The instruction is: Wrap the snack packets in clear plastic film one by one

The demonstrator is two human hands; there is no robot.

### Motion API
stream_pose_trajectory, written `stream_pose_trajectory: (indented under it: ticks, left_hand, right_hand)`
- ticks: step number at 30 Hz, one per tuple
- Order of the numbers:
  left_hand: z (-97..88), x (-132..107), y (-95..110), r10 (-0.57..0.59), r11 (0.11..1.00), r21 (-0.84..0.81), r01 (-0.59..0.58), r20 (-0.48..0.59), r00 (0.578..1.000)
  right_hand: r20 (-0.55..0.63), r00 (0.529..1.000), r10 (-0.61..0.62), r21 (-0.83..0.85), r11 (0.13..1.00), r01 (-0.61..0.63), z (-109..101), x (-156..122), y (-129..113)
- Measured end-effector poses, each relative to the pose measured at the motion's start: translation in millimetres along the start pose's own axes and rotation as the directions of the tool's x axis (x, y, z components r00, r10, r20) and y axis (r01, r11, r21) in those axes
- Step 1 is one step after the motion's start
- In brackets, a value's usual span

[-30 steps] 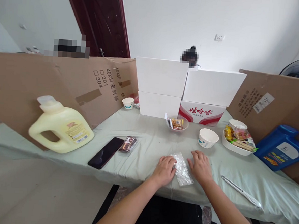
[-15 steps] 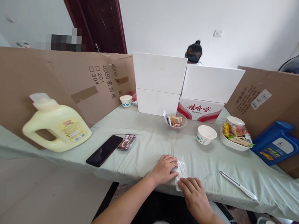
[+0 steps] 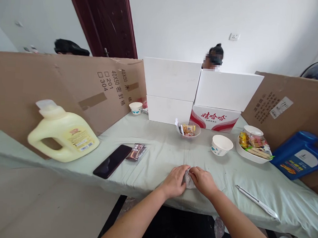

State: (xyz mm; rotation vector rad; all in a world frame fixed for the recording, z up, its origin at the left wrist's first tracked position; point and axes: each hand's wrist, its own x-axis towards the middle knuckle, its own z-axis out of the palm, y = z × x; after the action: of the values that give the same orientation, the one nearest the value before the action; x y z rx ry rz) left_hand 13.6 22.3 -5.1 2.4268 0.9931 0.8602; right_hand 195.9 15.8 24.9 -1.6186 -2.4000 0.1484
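A crumpled piece of clear plastic (image 3: 189, 181), perhaps a small bag, lies at the front of the cloth-covered table (image 3: 156, 158). My left hand (image 3: 174, 180) closes on its left side, with the fingers bent over it. From the right, my right hand (image 3: 203, 180) pinches its upper edge, the fingertips almost meeting those of the left. Part of the plastic is hidden under the fingers. To the left are a brown cocoa snack packet (image 3: 137, 152) and a black phone (image 3: 112, 161). A white pen (image 3: 256, 201) lies off to the right.
A clear bowl (image 3: 197, 132) of snacks, a paper bowl (image 3: 222, 145) and a white dish (image 3: 250, 156) of packets stand farther back. White boxes (image 3: 172, 80) and cardboard walls (image 3: 70, 77) surround the table. A yellow jug (image 3: 63, 131) and blue bottle (image 3: 299, 154) stand at the sides; people sit behind.
My right hand has moved up from the plastic's lower edge to its top, beside my left hand. The plastic is now more bunched up between them. The view has shifted slightly.
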Motion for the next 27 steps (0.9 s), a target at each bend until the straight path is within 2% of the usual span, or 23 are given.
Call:
stream_pose_trajectory:
  ticks: [4, 9, 13, 16, 21, 23, 24, 27]
  left_hand:
    - [-0.8, 0, 0, 0.007, 1.000, 0.010, -0.007, -0.011, 1.000]
    - [-2.9, -1, 3, 0.001, 1.000, 0.010, -0.001, -0.013, 1.000]
    - [1.4, 1, 6, -0.091, 0.991, 0.093, 0.100, -0.092, 0.992]
    - [6.0, 3, 6, -0.155, 0.975, 0.131, 0.178, -0.169, 0.973]
    - [7.3, 5, 6, -0.162, 0.978, 0.102, 0.183, -0.185, 0.969]
    - [7.5, 4, 6, -0.147, 0.981, 0.095, 0.168, -0.197, 0.969]
    - [8.0, 4, 5, -0.136, 0.983, 0.093, 0.158, -0.205, 0.969]
    - [10.1, 2, 2, -0.108, 0.988, 0.083, 0.134, -0.257, 0.960]
  right_hand:
    - [-0.021, 0.993, 0.115, -0.050, 0.992, -0.116, 15, 10, -3]
    - [-0.039, 0.984, 0.174, -0.099, 0.979, -0.177, 26, 11, -8]
    - [-0.056, 0.983, 0.175, -0.133, 0.975, -0.181, 28, 11, -12]
    - [-0.105, 0.977, 0.188, -0.157, 0.967, -0.202, 27, 11, -6]
    - [-0.249, 0.944, 0.217, -0.167, 0.950, -0.262, 7, 5, 21]
    - [-0.275, 0.946, 0.169, -0.154, 0.964, -0.217, 2, -2, 23]
    - [-0.267, 0.957, 0.112, -0.147, 0.977, -0.155, 3, -5, 22]
    - [-0.196, 0.971, -0.139, -0.114, 0.986, 0.118, 14, -14, 9]
